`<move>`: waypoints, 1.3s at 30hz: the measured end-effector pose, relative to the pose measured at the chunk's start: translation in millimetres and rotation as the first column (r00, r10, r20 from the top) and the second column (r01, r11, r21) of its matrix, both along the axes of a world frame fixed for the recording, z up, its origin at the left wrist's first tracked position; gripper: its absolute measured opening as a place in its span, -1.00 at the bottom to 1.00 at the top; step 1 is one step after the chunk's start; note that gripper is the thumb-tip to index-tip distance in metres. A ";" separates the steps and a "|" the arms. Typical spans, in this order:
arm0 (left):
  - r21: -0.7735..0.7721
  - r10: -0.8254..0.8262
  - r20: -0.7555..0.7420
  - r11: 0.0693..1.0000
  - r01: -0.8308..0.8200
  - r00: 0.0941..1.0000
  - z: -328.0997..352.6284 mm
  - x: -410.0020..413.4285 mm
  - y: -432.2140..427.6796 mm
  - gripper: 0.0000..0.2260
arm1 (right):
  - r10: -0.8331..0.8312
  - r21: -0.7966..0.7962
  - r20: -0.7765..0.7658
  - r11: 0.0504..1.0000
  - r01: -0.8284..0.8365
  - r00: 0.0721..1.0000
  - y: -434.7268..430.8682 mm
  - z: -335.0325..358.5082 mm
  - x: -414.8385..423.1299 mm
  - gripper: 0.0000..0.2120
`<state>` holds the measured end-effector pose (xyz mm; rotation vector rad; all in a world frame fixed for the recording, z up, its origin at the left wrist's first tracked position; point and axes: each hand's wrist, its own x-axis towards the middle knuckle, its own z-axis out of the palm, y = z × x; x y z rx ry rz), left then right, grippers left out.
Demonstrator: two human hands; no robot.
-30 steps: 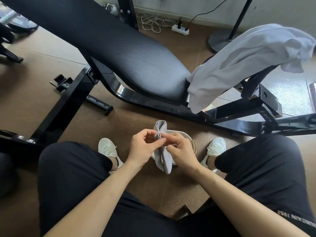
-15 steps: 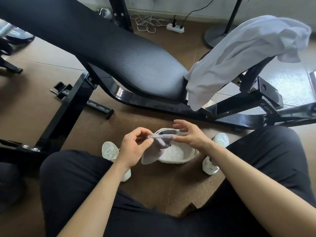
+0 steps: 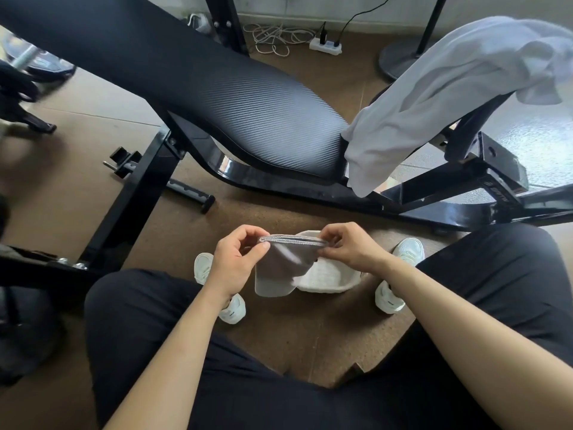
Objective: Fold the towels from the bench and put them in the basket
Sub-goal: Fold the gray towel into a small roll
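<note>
A small grey towel [image 3: 279, 268] hangs folded between my hands, its stitched top edge stretched level. My left hand [image 3: 237, 262] pinches the left end of that edge and my right hand [image 3: 350, 246] pinches the right end. Directly below and behind the towel, a white woven basket [image 3: 328, 276] sits on the floor between my shoes. A large white towel [image 3: 440, 94] is draped over the right end of the black padded bench [image 3: 217, 88].
The bench's black steel frame [image 3: 403, 200] runs across the floor just beyond the basket. A power strip [image 3: 325, 46] with coiled cables and a round stand base [image 3: 400, 62] lie at the far wall. My knees flank the basket.
The grey towel went from hanging bunched in both hands to being pulled out flat. My hands have moved apart along its top edge, and it hangs over the basket.
</note>
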<state>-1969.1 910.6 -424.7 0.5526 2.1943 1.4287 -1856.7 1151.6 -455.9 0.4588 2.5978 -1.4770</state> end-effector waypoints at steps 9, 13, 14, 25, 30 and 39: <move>-0.165 0.069 -0.129 0.982 -0.089 0.989 -7.9 -5.1 -0.8 -0.84 | -0.157 -0.219 -0.152 0.968 0.122 0.976 3.0 27.0 -1.2 -0.94; -0.173 -0.086 -0.140 0.983 0.061 0.986 -2.4 -1.8 1.1 -0.67 | -0.184 -0.226 -0.206 0.965 0.137 0.961 1.1 35.3 -1.7 -0.94; -0.163 -0.134 -0.156 0.981 0.109 0.979 -0.8 0.2 4.1 -0.64 | -0.177 -0.229 -0.208 0.965 0.128 0.962 0.1 36.8 -1.2 -0.94; -0.195 -0.346 -0.412 0.937 0.289 0.843 -2.5 12.2 52.5 -0.79 | -0.091 -0.283 -0.151 0.958 0.045 0.984 4.9 37.8 7.8 -0.86; -0.047 -0.309 -0.399 0.947 0.318 0.863 4.7 10.2 47.3 -0.74 | 0.157 -0.200 0.081 0.970 -0.138 0.984 9.3 7.9 12.4 -0.77; -0.020 -0.093 -0.324 0.996 0.092 0.941 25.9 -13.0 5.1 -0.87 | 0.176 -0.060 0.225 0.984 -0.167 0.958 -3.3 -26.5 9.7 -0.86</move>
